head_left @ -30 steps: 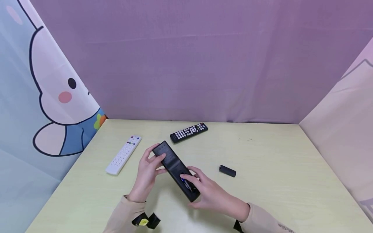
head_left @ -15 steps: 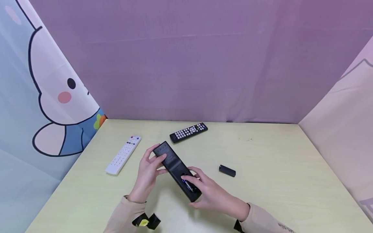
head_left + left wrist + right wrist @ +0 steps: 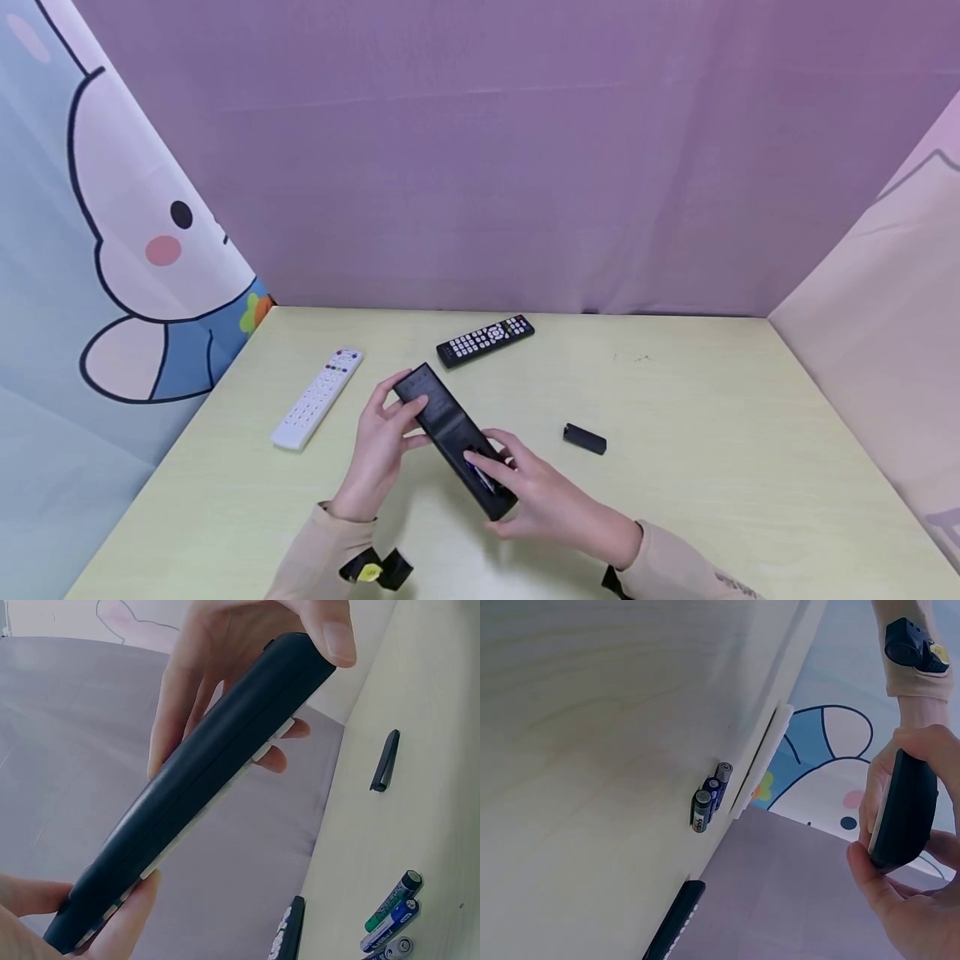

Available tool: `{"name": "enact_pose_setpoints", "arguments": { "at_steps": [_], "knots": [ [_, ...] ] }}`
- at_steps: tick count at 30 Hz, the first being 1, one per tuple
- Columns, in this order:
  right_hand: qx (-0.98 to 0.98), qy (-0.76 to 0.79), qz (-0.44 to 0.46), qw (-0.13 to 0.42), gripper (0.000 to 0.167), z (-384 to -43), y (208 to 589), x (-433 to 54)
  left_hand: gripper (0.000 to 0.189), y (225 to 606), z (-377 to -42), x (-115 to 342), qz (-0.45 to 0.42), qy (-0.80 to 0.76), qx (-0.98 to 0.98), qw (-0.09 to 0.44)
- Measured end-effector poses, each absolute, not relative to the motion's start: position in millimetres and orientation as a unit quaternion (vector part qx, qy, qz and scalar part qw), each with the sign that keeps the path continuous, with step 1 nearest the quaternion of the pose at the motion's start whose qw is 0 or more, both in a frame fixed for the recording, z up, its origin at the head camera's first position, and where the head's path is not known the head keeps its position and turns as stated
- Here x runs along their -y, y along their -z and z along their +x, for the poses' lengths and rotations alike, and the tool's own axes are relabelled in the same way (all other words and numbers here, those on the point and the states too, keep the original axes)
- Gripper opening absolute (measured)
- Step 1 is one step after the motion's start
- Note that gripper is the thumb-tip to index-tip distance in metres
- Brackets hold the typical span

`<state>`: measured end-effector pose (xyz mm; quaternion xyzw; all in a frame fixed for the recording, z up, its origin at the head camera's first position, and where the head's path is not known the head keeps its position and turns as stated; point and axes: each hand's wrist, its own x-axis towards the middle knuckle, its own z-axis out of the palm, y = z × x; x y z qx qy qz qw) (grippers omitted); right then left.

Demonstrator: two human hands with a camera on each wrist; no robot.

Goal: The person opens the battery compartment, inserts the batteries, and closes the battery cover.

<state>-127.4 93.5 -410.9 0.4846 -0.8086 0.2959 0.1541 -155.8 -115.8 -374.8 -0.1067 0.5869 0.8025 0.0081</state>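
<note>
Between both hands, a black remote control is held slanting above the table, its back turned up. A battery shows in its uncovered compartment, partly hidden by a finger. My left hand grips the far end, with a fingertip on the back. My right hand grips the near end, one fingertip at the compartment. In the left wrist view the remote's side shows, buttons facing away. A small black battery cover lies on the table to the right.
A white remote lies at left and another black remote at the back. In the left wrist view, a green battery, a blue battery and a grey battery lie together on the table; the head view hides them.
Almost nothing differs. The remote and the right hand shift very slightly, and the right fingertip stays at the compartment.
</note>
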Motion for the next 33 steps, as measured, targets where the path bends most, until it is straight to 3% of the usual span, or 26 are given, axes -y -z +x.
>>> {"name": "enact_pose_setpoints", "arguments": {
  "at_steps": [10, 22, 33],
  "knots": [
    [0.809, -0.272, 0.492, 0.171, 0.080, -127.7, 410.6, -92.8, 0.048, 375.6, -155.4, 116.5, -0.112, -0.800, -0.589, 0.014],
    [0.790, -0.243, 0.514, 0.230, 0.074, -126.7, 408.6, -92.5, 0.047, 379.0, -156.5, 120.7, -0.118, -0.813, -0.570, 0.023],
    [0.798, -0.257, 0.502, 0.211, 0.073, -125.7, 413.0, -92.8, 0.048, 379.6, -157.3, 122.3, -0.115, -0.812, -0.571, 0.021]
  ]
}}
